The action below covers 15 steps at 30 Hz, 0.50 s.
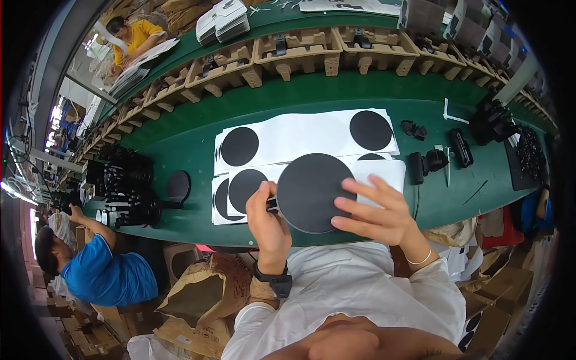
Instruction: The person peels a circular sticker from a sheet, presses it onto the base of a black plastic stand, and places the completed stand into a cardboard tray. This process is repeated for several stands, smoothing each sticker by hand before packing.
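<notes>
A large black round disc (306,195) is held up in front of me, its flat face toward the camera. My left hand (268,225) closes on its left side, at a dark part mostly hidden by the fingers. The fingers of my right hand (384,211) are stretched apart, with their tips resting on the disc's right side. Under and beyond it lie white sheets (306,135) bearing black round pads, including a far-left pad (240,146) and a far-right pad (371,130). Another black disc with a short stem (178,187) lies to the left.
Black parts are piled at the left (129,186). Small black clips (428,163) and a black bracket (461,149) lie right of the sheets. Cardboard trays (297,53) line the far side of the green table (270,96). A person in blue (111,273) sits at the left.
</notes>
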### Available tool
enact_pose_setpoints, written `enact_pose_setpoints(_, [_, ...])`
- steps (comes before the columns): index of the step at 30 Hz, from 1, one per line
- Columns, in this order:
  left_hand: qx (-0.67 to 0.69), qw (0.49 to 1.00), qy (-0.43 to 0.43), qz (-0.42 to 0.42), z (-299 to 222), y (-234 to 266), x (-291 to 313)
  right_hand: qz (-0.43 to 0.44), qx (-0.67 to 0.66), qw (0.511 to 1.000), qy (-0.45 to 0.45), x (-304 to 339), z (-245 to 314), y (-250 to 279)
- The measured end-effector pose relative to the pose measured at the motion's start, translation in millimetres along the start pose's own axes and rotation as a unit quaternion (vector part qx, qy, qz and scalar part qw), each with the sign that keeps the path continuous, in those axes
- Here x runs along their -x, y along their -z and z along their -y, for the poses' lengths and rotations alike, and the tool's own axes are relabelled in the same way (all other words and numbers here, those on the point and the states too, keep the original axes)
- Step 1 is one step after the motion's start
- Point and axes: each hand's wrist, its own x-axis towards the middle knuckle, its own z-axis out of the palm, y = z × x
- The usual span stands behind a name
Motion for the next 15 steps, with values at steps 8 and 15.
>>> enact_pose_setpoints(8, [-0.069, 0.954, 0.015, 0.292, -2, -10, -21, -0.057, -0.033, 0.997, -0.032, 15, -16, -21])
enact_pose_setpoints(15, [-0.019, 0.935, 0.073, 0.345, 33, 21, -30, -0.108, -0.081, 0.975, -0.177, -7, -38, -21])
